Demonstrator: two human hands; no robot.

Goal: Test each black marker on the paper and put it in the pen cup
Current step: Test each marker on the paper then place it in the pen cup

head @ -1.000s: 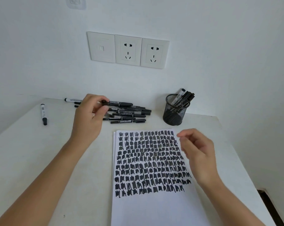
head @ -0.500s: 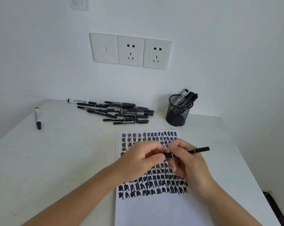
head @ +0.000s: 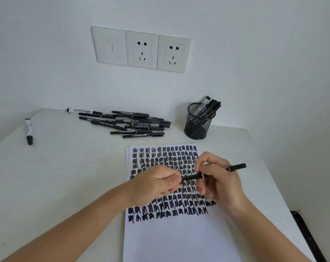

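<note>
while over the paper (head: 179,241), grips marker (head: 191,176) barrel with right hand (head: 223,184), pinches its left end with left hand (head: 156,184); lies left-right, likely cap end leftward, pull sideways.

One cup (head: 195,129); some five markers (head: 211,106) inside; one held marker (head: 236,166); a dozen-odd in one pile (head: 147,127); one stray marker (head: 29,132); three wall plates (head: 141,50).

Gap between marker pile (head: 134,122) and cup (head: 196,127)
</note>
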